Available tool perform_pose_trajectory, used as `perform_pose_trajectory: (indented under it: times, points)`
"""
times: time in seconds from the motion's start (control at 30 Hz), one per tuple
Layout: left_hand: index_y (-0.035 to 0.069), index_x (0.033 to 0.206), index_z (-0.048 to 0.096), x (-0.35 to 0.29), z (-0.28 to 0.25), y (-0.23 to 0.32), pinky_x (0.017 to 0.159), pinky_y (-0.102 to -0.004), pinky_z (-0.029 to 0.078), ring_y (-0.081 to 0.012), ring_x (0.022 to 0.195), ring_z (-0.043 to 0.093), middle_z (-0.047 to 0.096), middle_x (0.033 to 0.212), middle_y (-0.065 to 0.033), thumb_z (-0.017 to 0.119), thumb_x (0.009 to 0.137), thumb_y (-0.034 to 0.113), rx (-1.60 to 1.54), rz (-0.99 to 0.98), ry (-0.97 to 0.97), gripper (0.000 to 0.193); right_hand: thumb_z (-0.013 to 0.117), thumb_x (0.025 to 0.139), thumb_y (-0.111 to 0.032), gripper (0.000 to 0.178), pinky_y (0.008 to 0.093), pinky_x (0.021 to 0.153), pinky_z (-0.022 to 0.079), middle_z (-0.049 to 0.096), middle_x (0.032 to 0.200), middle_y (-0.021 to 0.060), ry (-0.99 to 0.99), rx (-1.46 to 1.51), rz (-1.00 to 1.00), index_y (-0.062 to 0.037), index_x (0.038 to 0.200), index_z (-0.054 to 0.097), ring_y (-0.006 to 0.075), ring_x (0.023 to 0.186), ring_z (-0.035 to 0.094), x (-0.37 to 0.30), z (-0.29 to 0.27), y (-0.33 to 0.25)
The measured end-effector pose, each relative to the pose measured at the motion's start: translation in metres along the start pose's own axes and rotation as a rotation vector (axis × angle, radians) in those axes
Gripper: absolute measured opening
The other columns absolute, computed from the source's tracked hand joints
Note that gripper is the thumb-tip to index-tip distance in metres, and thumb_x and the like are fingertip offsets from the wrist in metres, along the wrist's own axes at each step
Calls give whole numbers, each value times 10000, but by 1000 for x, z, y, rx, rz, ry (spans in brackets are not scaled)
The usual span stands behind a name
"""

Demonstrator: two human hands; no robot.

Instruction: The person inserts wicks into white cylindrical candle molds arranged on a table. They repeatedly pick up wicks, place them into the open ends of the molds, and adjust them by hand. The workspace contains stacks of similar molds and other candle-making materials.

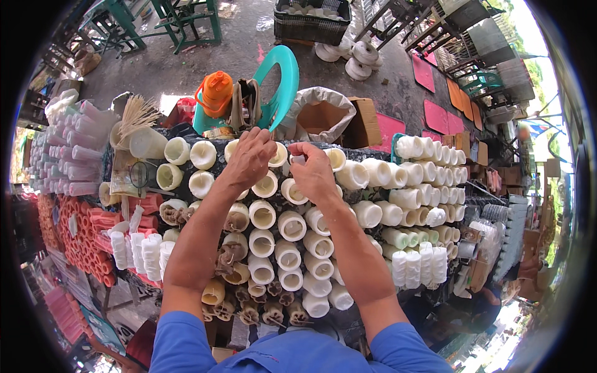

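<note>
Rows of cream wax candles (262, 214), round with hollowed tops and thin wicks in some, stand on the table before me. Both my arms stretch over them to the far row. My left hand (249, 158) is closed, fingertips together beside a candle (278, 155) at the far edge; whatever they may hold is hidden. Just to its right, my right hand (313, 173) pinches a small whitish piece (298, 160), too small to name, close to another far-row candle (336, 159). A narrow gap separates the two hands.
Behind the far row are a teal plastic chair (287, 78) with an orange jug (217, 93), a white sack (323, 99) and a cardboard box (364, 122). Pale pink candles (84, 138) and thin sticks (138, 115) stand left. Twisted white candles (412, 270) lie right.
</note>
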State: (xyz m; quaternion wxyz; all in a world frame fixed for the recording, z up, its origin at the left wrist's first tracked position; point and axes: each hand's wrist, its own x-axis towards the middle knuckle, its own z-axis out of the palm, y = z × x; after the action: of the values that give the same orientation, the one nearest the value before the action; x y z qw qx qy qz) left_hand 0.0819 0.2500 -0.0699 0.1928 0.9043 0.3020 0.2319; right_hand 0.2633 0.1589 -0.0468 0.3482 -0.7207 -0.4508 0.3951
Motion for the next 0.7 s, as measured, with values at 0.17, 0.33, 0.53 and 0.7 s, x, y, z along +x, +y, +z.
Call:
perform_pose_trajectory:
  times: [0.17, 0.33, 0.53, 0.7]
  points:
    - [31, 884, 718, 20, -5, -15, 929, -440, 481, -316, 1051, 603, 600, 980, -110, 731, 904, 91, -73, 22, -170, 65, 755, 969, 3, 330, 282, 871, 582, 780, 1141, 92, -2, 176, -45, 32, 1291, 690, 127, 1001, 707, -13, 1, 4]
    - [7, 903, 781, 40, -2, -20, 935, -468, 527, -356, 1073, 656, 680, 987, -150, 736, 885, 96, -111, -53, -383, 102, 790, 966, -22, 260, 302, 844, 577, 775, 1103, 76, 204, 280, -143, 8, 1213, 714, 140, 974, 707, -21, 17, 2]
    - [-4, 901, 786, 47, 3, -23, 905, -499, 564, -397, 1041, 705, 738, 986, -197, 736, 854, 94, -175, -106, -420, 120, 819, 925, -24, 253, 387, 783, 570, 765, 1035, 115, 332, -14, -363, -20, 1165, 738, 238, 908, 727, -34, 21, 3]
    - [-26, 901, 794, 55, 3, -28, 834, -490, 582, -414, 925, 734, 757, 900, -223, 735, 837, 82, -254, -151, -512, 139, 777, 916, 6, 321, 446, 832, 598, 768, 1072, 198, 282, -254, -638, -8, 1234, 733, 361, 972, 756, -25, 28, 9]
